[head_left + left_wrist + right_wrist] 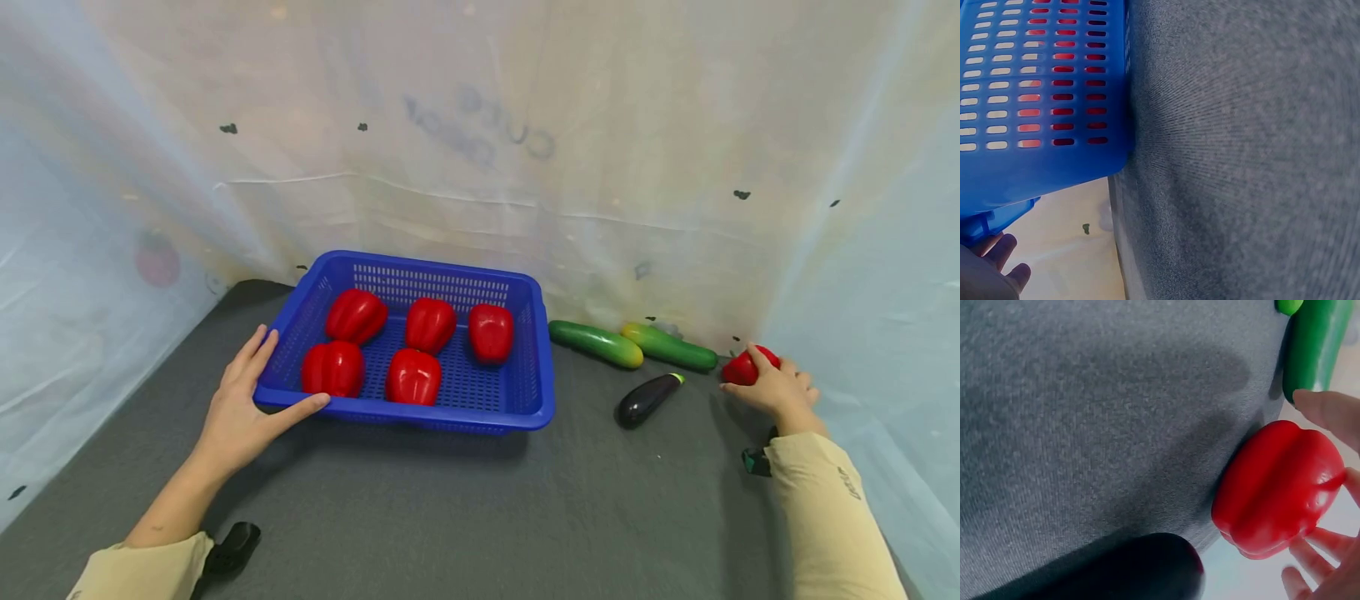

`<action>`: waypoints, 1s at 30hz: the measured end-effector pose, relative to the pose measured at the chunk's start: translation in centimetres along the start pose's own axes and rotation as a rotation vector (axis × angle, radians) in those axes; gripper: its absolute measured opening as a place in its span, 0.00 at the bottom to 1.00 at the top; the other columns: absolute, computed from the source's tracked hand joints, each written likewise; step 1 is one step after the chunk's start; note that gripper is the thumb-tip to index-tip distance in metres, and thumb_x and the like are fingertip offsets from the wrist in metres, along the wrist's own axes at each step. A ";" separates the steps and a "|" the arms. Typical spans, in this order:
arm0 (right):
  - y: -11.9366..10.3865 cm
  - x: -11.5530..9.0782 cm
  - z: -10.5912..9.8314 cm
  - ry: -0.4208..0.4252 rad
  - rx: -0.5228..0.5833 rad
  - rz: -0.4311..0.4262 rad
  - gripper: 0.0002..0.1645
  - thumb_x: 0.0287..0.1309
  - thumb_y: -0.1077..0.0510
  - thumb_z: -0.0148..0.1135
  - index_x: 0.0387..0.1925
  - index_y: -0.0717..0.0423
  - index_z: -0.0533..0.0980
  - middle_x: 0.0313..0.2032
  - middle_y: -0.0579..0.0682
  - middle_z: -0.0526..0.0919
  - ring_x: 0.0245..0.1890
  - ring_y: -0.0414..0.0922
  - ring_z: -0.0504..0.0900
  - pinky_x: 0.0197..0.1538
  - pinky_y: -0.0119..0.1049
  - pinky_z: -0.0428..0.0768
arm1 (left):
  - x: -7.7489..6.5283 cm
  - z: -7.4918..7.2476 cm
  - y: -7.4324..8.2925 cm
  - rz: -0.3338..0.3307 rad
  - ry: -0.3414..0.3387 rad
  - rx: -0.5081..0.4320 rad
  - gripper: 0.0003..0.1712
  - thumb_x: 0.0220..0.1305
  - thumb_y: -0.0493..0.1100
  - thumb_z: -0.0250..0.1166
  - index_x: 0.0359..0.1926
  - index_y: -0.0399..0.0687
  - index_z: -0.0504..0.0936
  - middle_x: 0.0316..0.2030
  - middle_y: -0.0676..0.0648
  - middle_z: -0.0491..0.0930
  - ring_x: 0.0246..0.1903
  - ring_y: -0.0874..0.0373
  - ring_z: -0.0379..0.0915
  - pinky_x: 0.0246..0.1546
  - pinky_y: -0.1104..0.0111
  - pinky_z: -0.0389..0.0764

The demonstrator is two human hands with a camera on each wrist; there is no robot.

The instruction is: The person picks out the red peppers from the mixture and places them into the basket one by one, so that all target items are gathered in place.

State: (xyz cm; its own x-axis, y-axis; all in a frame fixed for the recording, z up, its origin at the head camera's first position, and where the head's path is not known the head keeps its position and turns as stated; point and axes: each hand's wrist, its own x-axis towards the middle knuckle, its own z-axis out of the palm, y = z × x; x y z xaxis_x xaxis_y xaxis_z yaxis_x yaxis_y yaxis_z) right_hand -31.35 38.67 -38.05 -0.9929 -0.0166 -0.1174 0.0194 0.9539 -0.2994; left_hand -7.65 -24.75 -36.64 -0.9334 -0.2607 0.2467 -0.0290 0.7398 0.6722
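Observation:
My left hand (238, 417) rests at the near left corner of a blue basket (468, 421), thumb stretched along the front rim, straight fingers at the left side. Several red bell peppers (415, 377) lie inside. In the left wrist view, its fingers (1002, 251) show beyond the basket's slotted wall (1047, 164). At far right, my right hand (780, 390) reaches over another red bell pepper (741, 370). The right wrist view shows fingertips (1310, 540) touching this pepper (1275, 487); the thumb (1325, 412) stands apart above it.
Two cucumbers (597, 343) (670, 347) lie along the back sheet, right of the basket. An eggplant (647, 400) lies before them. A dark glossy shape (1141, 569), partly cut off, shows in the right wrist view. Pale plastic sheeting (637, 167) borders the grey table (465, 517).

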 end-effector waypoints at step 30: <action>0.7 -0.4 0.2 0.105 -0.129 -0.092 0.55 0.44 0.58 0.69 0.70 0.65 0.51 0.57 0.81 0.50 0.48 0.82 0.60 0.38 0.67 0.75 | 0.0 0.1 -0.1 -0.008 0.000 0.003 0.60 0.52 0.59 0.69 0.76 0.53 0.43 0.76 0.43 0.37 0.72 0.31 0.34 0.56 0.25 0.47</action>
State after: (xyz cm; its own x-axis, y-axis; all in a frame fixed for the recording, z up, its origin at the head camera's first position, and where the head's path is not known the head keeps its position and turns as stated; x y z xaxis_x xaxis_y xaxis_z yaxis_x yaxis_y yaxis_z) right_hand -30.97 39.29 -38.37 -0.9967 -0.0807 0.0063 -0.0805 0.9805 -0.1795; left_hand -7.65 -24.80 -36.75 -0.9332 -0.2664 0.2413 -0.0372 0.7394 0.6723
